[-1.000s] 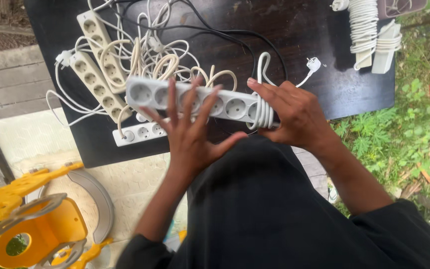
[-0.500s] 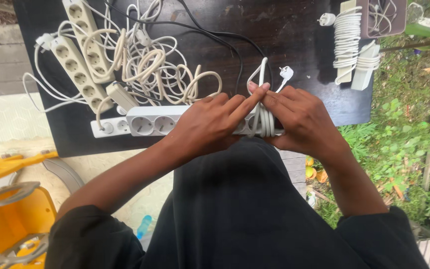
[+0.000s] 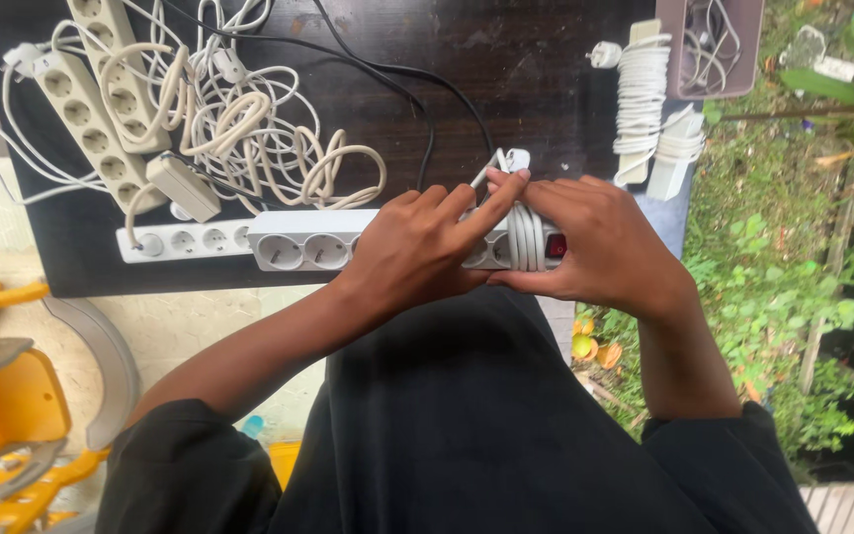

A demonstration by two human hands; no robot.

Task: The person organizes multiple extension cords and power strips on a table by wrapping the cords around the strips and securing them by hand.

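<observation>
Our left hand and right hand both grip the long white plastic power strip at six o'clock on the dark tabletop. Since a moment ago, its white cord is wound tighter, the plug drawn close.

Garden: table (beside greenery).

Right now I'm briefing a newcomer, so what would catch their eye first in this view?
Two hands meet at the centre: the left hand and right hand grip a white power strip with its cord wound round one end. Behind, a tangle of cables and strips sprawls over the dark table's left half.
</observation>
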